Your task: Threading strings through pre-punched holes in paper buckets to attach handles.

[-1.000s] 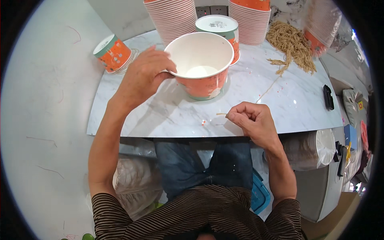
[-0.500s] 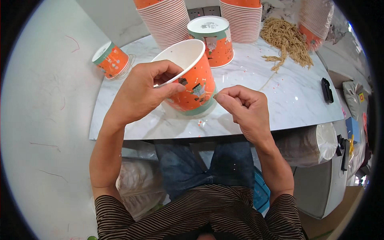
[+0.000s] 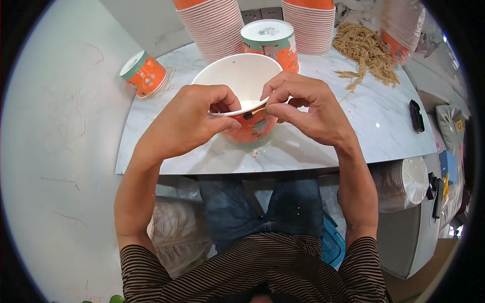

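An orange paper bucket (image 3: 247, 132) with a white rim and green base band stands tilted toward me near the table's front edge. My left hand (image 3: 194, 113) is closed on its near rim, fingers inside and thumb pressed on the printed outer wall. My right hand (image 3: 308, 108) is at the rim's right side, its thumb and forefinger pinching a thin tan string (image 3: 258, 110). A short length of that string shows just below the rim between the two hands. Some of my right fingers reach over the rim; their tips are partly hidden.
Behind stand an upside-down bucket (image 3: 269, 38) and two tall bucket stacks (image 3: 214, 30). Tan string lies heaped (image 3: 364, 48) at the back right. Another orange bucket (image 3: 144, 76) lies at the left edge. A black object (image 3: 416, 115) rests on the right side of the marble-look table (image 3: 328, 146).
My right hand has moved up and left from beside the bucket's lower wall to its rim, carrying the string. The bucket has tipped toward me, showing more of its inside.
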{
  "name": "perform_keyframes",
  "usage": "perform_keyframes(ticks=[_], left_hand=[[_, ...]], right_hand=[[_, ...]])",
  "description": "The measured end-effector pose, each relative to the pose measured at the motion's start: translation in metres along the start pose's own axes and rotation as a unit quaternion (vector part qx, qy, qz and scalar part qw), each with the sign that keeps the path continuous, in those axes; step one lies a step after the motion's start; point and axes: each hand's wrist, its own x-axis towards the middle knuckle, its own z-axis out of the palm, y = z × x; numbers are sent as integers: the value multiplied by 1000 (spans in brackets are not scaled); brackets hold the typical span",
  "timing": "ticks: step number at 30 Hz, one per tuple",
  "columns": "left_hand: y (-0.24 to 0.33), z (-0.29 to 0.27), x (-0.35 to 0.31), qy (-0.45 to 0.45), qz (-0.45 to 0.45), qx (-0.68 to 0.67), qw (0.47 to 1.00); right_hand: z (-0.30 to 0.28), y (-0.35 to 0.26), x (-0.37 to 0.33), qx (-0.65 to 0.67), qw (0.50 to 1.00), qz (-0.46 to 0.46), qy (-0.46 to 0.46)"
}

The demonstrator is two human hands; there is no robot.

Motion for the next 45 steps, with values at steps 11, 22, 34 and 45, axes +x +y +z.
perform_keyframes(ticks=[11,22,34,45], left_hand=[[-9,-9,13,-88,-6,-80,993],[8,17,16,-24,-47,-102,993],[18,32,21,5,-92,-33,995],[26,38,26,7,-105,-6,994]], right_hand=[[-4,16,9,73,997,-19,-4],[50,20,-31,71,950,-33,302],[66,24,-42,-118,923,-68,360],[64,34,-42,-229,901,-102,355]])
